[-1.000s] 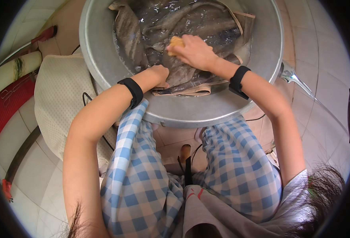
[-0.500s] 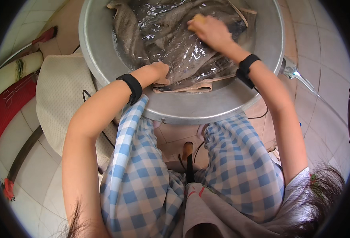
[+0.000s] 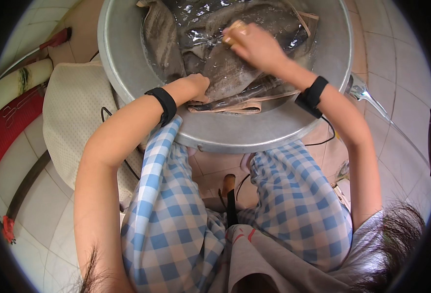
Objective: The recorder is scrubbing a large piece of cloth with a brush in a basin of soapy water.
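A large round metal basin (image 3: 220,133) stands in front of my knees. In it lies a soaked grey-brown cloth (image 3: 230,73) with pale pinkish edging, partly covered by dark water. My left hand (image 3: 196,88) is closed on the cloth's near left part, close to the basin's near wall. Farther in and to the right, my right hand (image 3: 259,46) grips a small yellow-tan block (image 3: 236,33) low over the wet cloth. Its underside is hidden, so I cannot tell whether it is a brush or a piece of soap. Each wrist has a black strap.
A cream textured mat (image 3: 74,122) lies left of the basin. Beyond it are a red ridged board (image 3: 15,119) and a dark hose-like strip (image 3: 27,185). A silvery handle (image 3: 376,102) extends along the tiled floor at right. A brown-ended stick (image 3: 229,183) shows between my knees.
My right hand has drawn back slightly toward me and left across the cloth with the yellow-tan block. The left hand keeps its place on the cloth.
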`<action>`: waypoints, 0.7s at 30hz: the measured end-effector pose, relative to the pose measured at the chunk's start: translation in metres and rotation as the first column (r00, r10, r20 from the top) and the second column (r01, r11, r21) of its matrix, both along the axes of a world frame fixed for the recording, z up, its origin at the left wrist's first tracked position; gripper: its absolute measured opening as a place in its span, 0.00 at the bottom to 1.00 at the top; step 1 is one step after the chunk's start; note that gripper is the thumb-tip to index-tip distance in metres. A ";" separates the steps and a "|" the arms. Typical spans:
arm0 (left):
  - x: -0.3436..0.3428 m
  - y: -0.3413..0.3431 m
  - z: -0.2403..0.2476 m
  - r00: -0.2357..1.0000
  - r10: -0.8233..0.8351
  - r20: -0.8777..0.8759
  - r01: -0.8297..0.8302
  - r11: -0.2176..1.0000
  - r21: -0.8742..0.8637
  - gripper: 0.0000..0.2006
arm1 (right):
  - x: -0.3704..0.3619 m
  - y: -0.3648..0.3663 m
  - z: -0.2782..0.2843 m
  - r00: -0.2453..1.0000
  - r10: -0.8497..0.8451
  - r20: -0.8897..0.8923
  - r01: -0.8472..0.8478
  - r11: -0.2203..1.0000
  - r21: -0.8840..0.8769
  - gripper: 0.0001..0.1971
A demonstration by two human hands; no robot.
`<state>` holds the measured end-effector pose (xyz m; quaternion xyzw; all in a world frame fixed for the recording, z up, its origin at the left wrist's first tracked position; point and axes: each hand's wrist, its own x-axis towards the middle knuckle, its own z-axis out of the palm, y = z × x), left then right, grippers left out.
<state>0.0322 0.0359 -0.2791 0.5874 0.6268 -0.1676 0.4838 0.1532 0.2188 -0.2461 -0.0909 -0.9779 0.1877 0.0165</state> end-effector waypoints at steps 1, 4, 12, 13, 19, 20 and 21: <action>0.000 0.003 0.002 1.000 -0.026 0.016 0.027 0.999 -0.024 0.27 | 0.000 -0.020 -0.002 0.995 0.090 -0.032 -0.091 0.996 -0.026 0.21; -0.001 0.000 -0.007 0.996 -0.032 0.084 0.033 0.999 -0.018 0.29 | 0.009 -0.067 -0.014 0.991 0.129 0.044 -0.122 0.984 -0.132 0.22; -0.004 0.000 -0.001 0.998 -0.004 0.064 0.005 1.000 -0.022 0.29 | 0.037 0.012 -0.020 0.995 0.074 0.067 -0.077 0.996 0.054 0.20; -0.003 0.004 -0.002 0.996 -0.019 0.083 0.023 0.999 -0.043 0.29 | 0.043 0.032 -0.012 0.996 -0.002 0.093 -0.008 0.994 0.107 0.20; 0.000 0.005 -0.003 0.997 -0.018 0.079 0.021 0.999 -0.032 0.29 | 0.074 0.102 -0.029 0.936 -0.326 0.128 0.272 0.906 0.324 0.21; 0.000 0.004 -0.002 0.997 -0.009 0.071 0.013 0.999 -0.050 0.29 | 0.069 0.098 -0.027 0.937 -0.336 0.094 0.300 0.914 0.273 0.21; 0.000 0.003 -0.001 0.997 -0.009 0.071 0.013 0.999 -0.052 0.29 | 0.065 0.093 -0.025 0.935 -0.348 0.061 0.328 0.919 0.221 0.21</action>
